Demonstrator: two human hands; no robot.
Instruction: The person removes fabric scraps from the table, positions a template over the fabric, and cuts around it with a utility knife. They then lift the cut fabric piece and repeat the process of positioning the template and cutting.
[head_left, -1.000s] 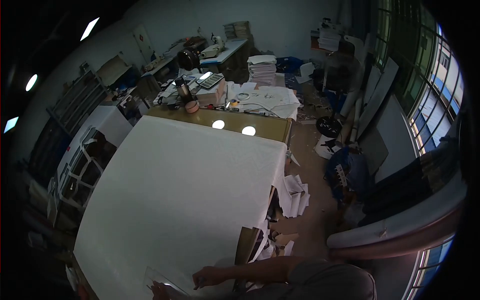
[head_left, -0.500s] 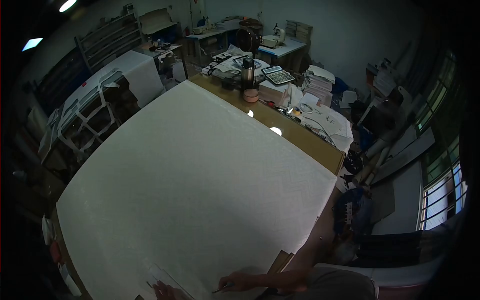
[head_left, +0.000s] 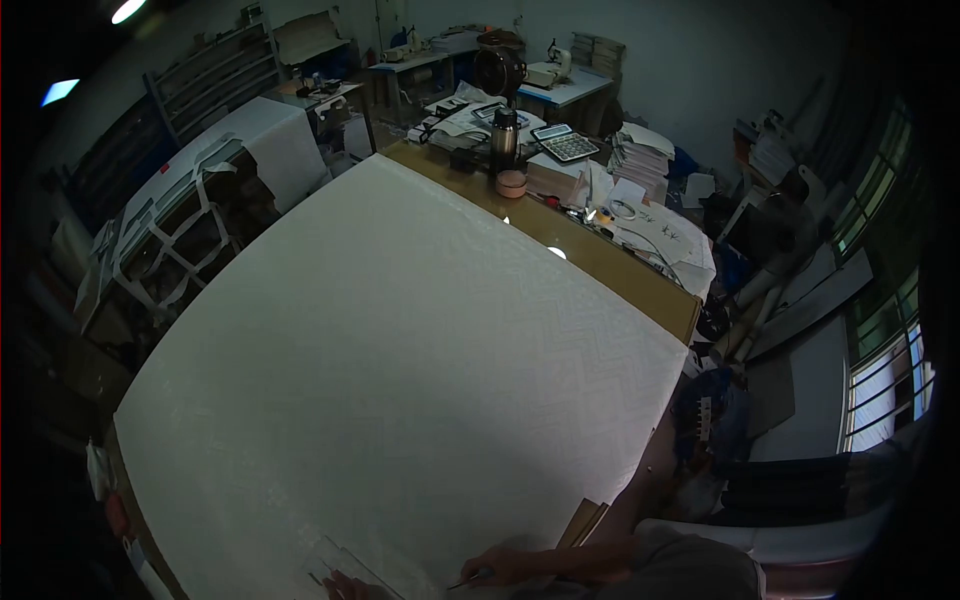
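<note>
A large sheet of white patterned fabric point(head_left: 400, 350) lies spread over the table, with faint zigzag lines in it. At the bottom edge of the view, a clear ruler point(head_left: 370, 572) rests on this fabric. My left hand point(head_left: 345, 587) lies on the ruler with its fingers stretched out, partly cut off by the frame. To the right, my right hand point(head_left: 492, 566) is closed around a thin pen-like tool point(head_left: 462, 582), whose tip points left toward the fabric. The dim light hides the tool's exact kind.
Along the table's far side are a steel thermos point(head_left: 504, 140), a pink round container point(head_left: 511, 184), a calculator point(head_left: 566, 143) and paper stacks point(head_left: 640, 160). Brown board pieces point(head_left: 583, 522) stick out beside my right forearm. A white-covered table point(head_left: 270, 135) stands at the left.
The view has shifted slightly, so the table items appear a little further right. Both hands and the ruler sit slightly further right and lower in the picture. Each hand keeps its hold.
</note>
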